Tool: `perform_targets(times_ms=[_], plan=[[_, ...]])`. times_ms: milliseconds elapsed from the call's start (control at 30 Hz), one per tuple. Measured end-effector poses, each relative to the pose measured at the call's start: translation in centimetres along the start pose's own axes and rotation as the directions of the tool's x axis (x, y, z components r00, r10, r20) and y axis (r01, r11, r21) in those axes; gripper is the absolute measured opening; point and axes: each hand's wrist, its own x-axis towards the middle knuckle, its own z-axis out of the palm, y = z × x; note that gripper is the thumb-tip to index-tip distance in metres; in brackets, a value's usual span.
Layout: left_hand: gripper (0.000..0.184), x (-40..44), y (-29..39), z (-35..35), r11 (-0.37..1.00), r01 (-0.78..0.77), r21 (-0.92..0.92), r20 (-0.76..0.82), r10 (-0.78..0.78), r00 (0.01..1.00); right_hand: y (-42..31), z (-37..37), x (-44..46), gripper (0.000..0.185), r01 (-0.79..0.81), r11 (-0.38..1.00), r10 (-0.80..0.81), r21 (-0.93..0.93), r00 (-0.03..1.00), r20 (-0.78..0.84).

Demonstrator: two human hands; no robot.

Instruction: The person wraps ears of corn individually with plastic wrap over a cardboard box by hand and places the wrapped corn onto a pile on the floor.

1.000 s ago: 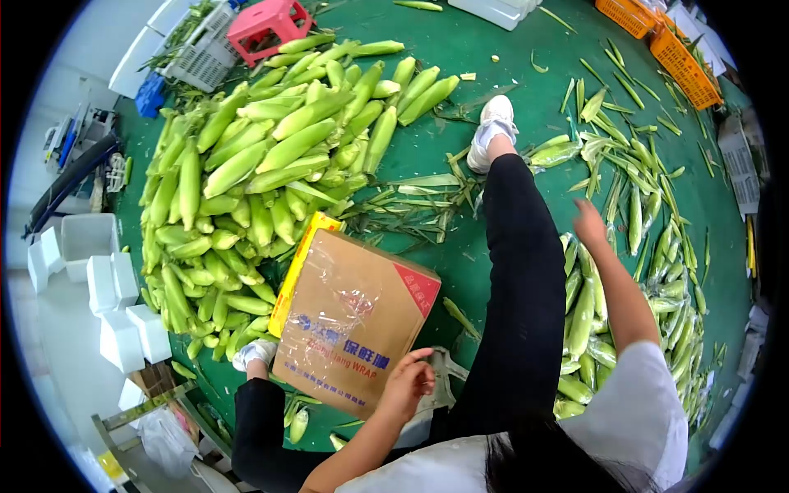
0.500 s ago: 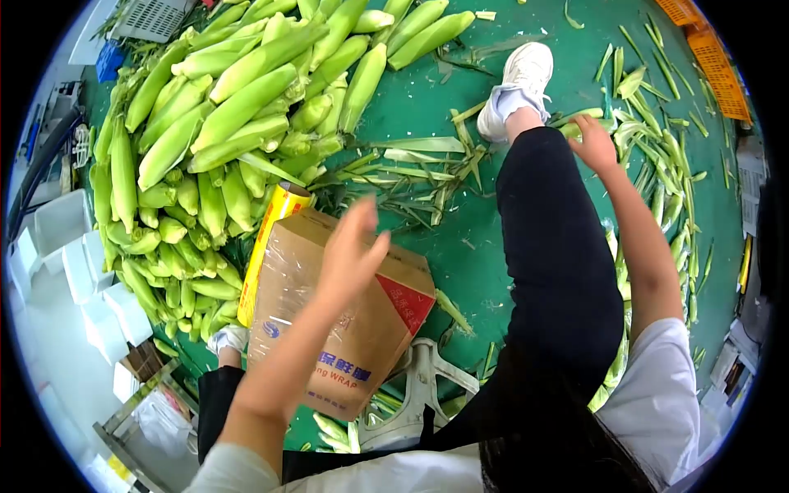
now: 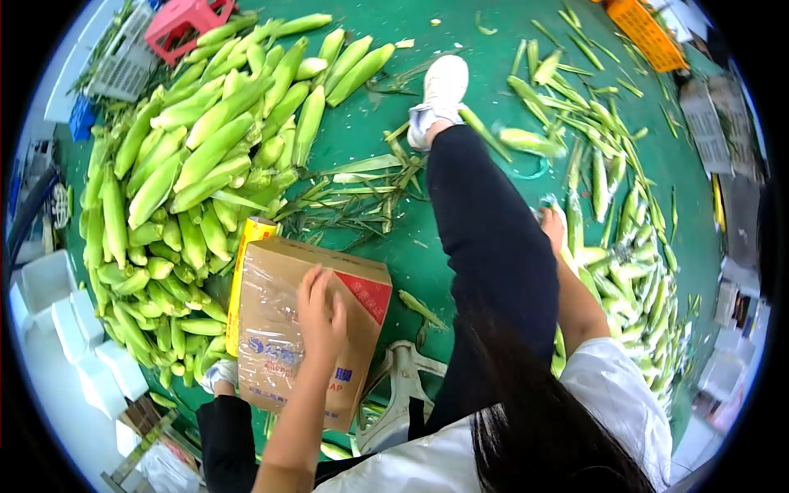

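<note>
My left hand (image 3: 322,316) hovers over or rests lightly on a brown cardboard wrap box (image 3: 271,329); its fingers are loosely apart with nothing in them. A yellow-and-red roll or tube (image 3: 239,279) lies along the box's left side. My right hand (image 3: 554,228) is low beside my right knee, at the edge of a pile of plastic-wrapped corn (image 3: 637,287). A clear plastic end (image 3: 548,200) shows at its fingertips. My leg hides part of that hand, and its grip is unclear. One ear of corn (image 3: 532,143), slightly blurred, lies beyond it on the green floor.
A large heap of corn in green husks (image 3: 189,172) fills the left side. Loose husk strips (image 3: 362,189) lie between the heap and my shoe. A grey plastic stool (image 3: 400,386) stands by the box. Crates (image 3: 649,37) and a red stool (image 3: 182,26) are farther back.
The camera view has turned, shifting the scene left. My right hand has come away from the ear of corn and moved back toward the wrapped pile. My left hand has lowered over the box.
</note>
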Motion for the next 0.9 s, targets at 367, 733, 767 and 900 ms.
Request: perform_targets(times_ms=[367, 733, 767, 900], plan=[[0.051, -18.2, -2.2, -4.3, 0.986, 0.065, -0.154, -0.283, -0.107, 0.953, 1.8, -3.3, -12.6, 0.048, -0.368, 0.787, 0.041, 0.495, 0.832, 0.553], [0.059, -17.8, -3.0, -3.2, 0.928, 0.273, 0.255, -0.315, -0.187, 0.93, -26.3, -6.9, 1.3, 0.061, 0.761, 0.536, -0.835, 0.366, 0.541, 0.1], [0.061, -17.9, -2.7, -2.6, 0.895, 0.314, 0.317, -0.299, -0.22, 0.929, -29.8, -5.8, 1.1, 0.066, 0.821, 0.473, -0.879, 0.32, 0.465, 0.105], [0.071, -19.9, -5.7, 1.1, 0.821, 0.317, 0.476, -0.098, -0.308, 0.946, -43.0, -0.1, 0.3, 0.091, 0.952, 0.067, -0.981, 0.299, 0.008, 0.192]])
